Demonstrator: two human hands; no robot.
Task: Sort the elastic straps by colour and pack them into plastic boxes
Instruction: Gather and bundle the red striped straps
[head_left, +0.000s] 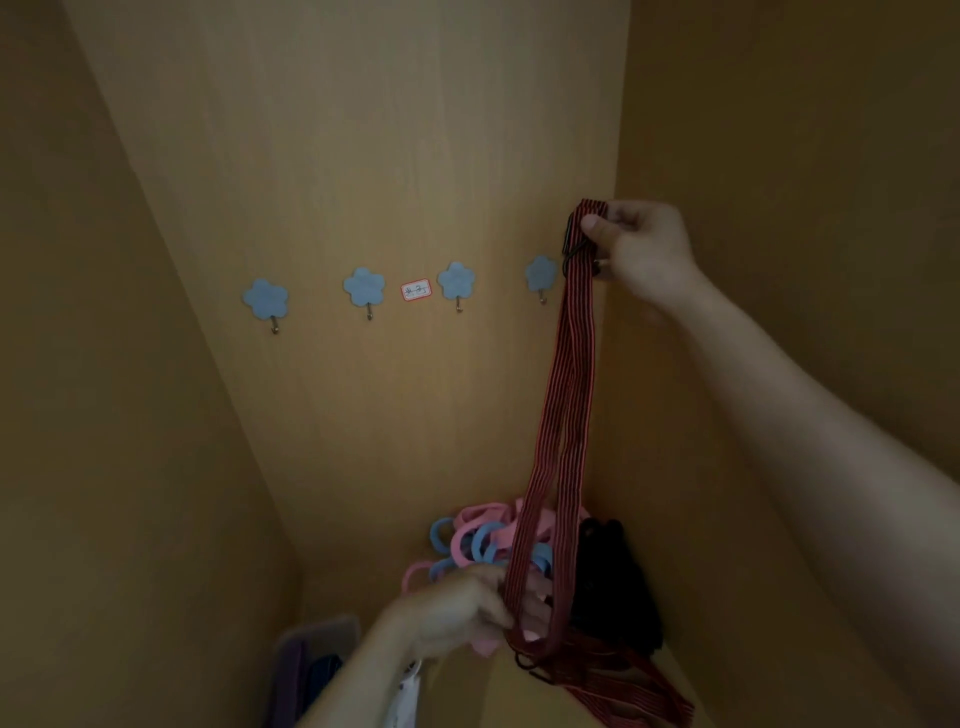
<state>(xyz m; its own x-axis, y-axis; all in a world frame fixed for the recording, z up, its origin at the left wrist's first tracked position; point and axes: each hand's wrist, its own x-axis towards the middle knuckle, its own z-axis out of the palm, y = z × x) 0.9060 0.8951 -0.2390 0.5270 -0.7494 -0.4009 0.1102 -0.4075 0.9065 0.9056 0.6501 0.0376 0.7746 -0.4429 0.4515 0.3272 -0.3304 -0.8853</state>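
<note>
A long red-and-black striped elastic strap (567, 395) hangs doubled inside a wooden cabinet. My right hand (636, 249) pinches its top end with the dark metal hook, high near the back right corner. My left hand (467, 610) grips the strap's lower part near the cabinet floor. More red striped straps (631, 680) lie on the floor at the lower right. A clear plastic box (317, 649) with dark straps inside sits at the lower left, partly hidden by my left forearm.
A heap of pink and blue plastic hangers (480, 540) and a black bundle (610, 577) lie in the back right corner. Several blue flower-shaped wall hooks (363, 287) and a small label (416, 290) are on the back panel. Cabinet walls close in on both sides.
</note>
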